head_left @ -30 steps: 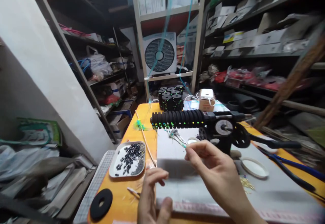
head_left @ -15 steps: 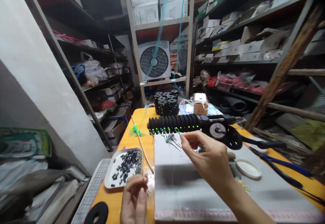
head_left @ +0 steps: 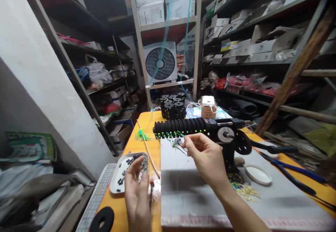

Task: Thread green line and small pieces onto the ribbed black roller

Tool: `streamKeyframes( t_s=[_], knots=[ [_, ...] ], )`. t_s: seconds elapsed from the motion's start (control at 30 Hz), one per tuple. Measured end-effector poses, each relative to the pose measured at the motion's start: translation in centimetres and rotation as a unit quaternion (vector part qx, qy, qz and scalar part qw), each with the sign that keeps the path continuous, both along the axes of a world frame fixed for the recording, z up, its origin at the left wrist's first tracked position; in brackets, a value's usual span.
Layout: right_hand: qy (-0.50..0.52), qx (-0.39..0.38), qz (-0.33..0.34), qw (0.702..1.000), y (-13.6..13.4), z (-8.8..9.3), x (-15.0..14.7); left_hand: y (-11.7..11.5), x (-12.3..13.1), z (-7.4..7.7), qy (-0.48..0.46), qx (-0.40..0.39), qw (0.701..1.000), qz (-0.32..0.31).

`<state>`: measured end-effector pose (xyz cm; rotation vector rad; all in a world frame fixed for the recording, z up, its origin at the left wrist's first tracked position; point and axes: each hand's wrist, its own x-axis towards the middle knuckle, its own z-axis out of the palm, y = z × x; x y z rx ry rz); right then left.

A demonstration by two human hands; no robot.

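My right hand [head_left: 206, 158] is closed in a pinch in front of a ribbed black roller [head_left: 181, 127]. Its fingertips hold a thin line that has a small green loop [head_left: 180, 133]. Along the roller's lower edge sit blue, green and yellow beads, with several fine strands [head_left: 178, 146] hanging below on the left. My left hand [head_left: 138, 190] is open, thumb and fingers apart, over the right side of a white tray [head_left: 114, 184] of small black cylinders [head_left: 121, 181], partly hiding them. A thin dark tool [head_left: 151, 195] shows beside that hand, partly hidden.
A white board [head_left: 194, 204] lies on the orange table [head_left: 128, 144]. Small coloured and tan beads [head_left: 248, 191] are heaped near a white lid [head_left: 258, 174]. Blue-handled pliers [head_left: 299, 170] lie right. A black ring [head_left: 96, 221], a stick [head_left: 148, 149] and stacked black spools [head_left: 172, 107] surround the work.
My left hand has opened and risen over the tray. My right hand has shifted slightly down and left, still pinched. The bead heap by the lid shows more fully.
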<state>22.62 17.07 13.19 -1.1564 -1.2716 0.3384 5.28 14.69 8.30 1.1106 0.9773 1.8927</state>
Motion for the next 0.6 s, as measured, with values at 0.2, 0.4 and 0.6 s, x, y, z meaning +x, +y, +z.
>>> streamKeyframes(
  t_s=[0.2,0.4,0.6],
  knots=[
    [-0.114,-0.023,0.038,0.993,-1.6,-1.0,0.3,3.5,1.5,3.2,-0.093,-0.117,0.966,-0.213],
    [-0.248,-0.002,0.018,0.968,-4.5,-0.1,2.9,3.6,4.4,5.5,-0.124,-0.167,0.899,-0.385],
    [-0.444,0.182,-0.098,0.872,-2.3,3.2,5.1,1.4,5.5,4.9,-0.153,-0.178,0.880,-0.413]
  ],
)
